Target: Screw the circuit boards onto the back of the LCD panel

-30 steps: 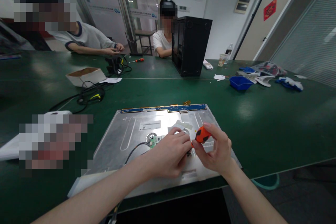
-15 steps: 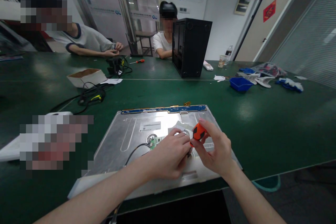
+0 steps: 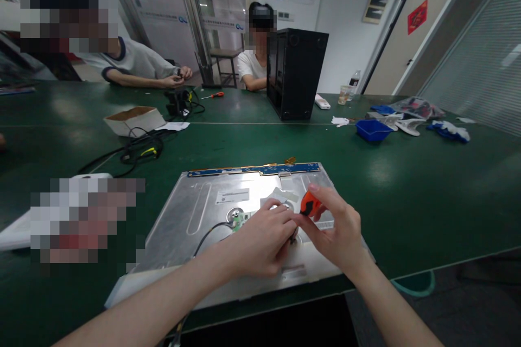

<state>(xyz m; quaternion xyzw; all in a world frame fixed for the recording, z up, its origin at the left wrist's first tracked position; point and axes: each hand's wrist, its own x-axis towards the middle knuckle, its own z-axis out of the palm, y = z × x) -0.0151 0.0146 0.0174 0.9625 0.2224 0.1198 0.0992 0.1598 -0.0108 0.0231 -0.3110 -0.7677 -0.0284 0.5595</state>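
A silver metal panel (image 3: 175, 227) lies on the green table, with a blue circuit strip (image 3: 260, 169) along its far edge. My right hand (image 3: 340, 227) grips the orange and black handle of a screwdriver (image 3: 310, 204) above the panel. Beside it, my left hand (image 3: 264, 236) rests over the panel's middle, fingers bent together near the screwdriver's lower end; what they hold, if anything, is hidden. A small green board (image 3: 240, 220) with a black cable (image 3: 207, 235) shows left of my left hand. The screwdriver's tip cannot be seen.
A black computer case (image 3: 303, 73) stands beyond the panel, a blue tray (image 3: 373, 130) at the right. An open box (image 3: 134, 121) and coiled cables (image 3: 140, 149) lie at the left. Two people sit across the green table (image 3: 427, 195).
My right fingers have shifted around the orange handle, which has turned slightly. My left hand has stayed in place. At the far left edge, part of something skin-coloured now shows.
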